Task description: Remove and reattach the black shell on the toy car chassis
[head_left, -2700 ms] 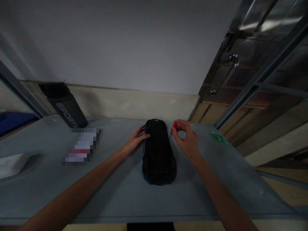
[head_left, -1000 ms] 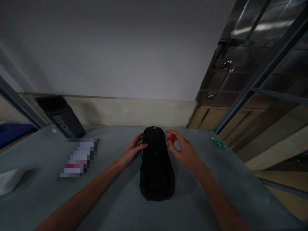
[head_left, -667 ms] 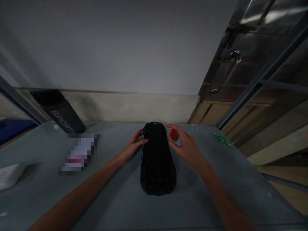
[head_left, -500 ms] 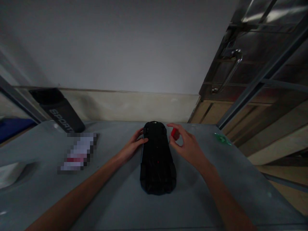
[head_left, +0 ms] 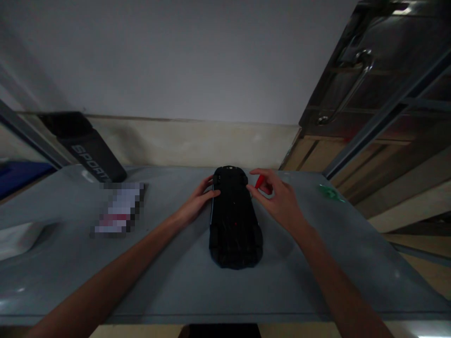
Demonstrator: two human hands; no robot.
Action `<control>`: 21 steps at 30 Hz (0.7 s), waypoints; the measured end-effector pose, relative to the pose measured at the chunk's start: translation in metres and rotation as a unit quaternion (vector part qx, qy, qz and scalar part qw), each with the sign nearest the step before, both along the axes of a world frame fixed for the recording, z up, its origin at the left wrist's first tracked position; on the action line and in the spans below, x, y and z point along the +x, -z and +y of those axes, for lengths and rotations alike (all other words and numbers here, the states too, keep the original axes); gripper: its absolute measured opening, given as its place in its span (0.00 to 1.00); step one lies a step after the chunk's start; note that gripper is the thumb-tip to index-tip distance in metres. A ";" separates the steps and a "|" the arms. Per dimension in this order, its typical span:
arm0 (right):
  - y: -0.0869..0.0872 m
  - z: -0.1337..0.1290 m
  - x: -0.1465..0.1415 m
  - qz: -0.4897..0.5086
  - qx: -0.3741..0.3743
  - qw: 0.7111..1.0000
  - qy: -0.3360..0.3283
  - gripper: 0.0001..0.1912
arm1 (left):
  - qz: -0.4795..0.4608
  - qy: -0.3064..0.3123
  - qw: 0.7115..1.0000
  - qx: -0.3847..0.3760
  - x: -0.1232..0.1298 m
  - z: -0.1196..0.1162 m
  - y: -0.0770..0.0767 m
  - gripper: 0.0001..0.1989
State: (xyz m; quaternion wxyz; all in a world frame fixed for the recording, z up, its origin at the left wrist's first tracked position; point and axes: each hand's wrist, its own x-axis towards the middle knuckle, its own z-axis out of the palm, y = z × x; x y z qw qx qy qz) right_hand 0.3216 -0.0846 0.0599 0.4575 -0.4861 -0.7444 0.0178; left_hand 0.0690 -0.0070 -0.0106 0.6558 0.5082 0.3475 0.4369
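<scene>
A toy car point(head_left: 234, 218) lies upside down on the grey table, its black underside facing up and its narrower end toward the wall. My left hand point(head_left: 200, 197) grips the car's far left side, thumb resting on the underside and fingers along the edge. At the far right side, my right hand point(head_left: 276, 197) holds a small red object point(head_left: 260, 181), probably a handle or stick; its exact kind is not clear. The thumb and forefinger of that hand are curved apart around it, close to the car's edge.
A black box or bottle point(head_left: 93, 152) marked "SPORT" leans at the back left. In front of it lies a blurred-out flat item point(head_left: 120, 206). A white object point(head_left: 19, 239) sits at the left, and a green plastic piece point(head_left: 331, 192) at the right. The wall point(head_left: 197, 143) bounds the back.
My view has tipped down slightly, bringing the table's front edge into sight. The red object in my right hand has turned and now slants. My left hand keeps its hold on the car.
</scene>
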 end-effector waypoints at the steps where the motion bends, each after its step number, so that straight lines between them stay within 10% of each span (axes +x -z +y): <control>1: 0.000 0.000 0.000 0.000 0.002 1.000 -0.003 0.16 | 0.002 0.000 1.000 0.000 0.000 0.001 0.001 0.41; 21: 0.002 0.001 0.001 0.004 0.004 1.000 0.026 0.09 | 0.009 0.005 1.000 0.007 0.000 0.001 -0.001 0.38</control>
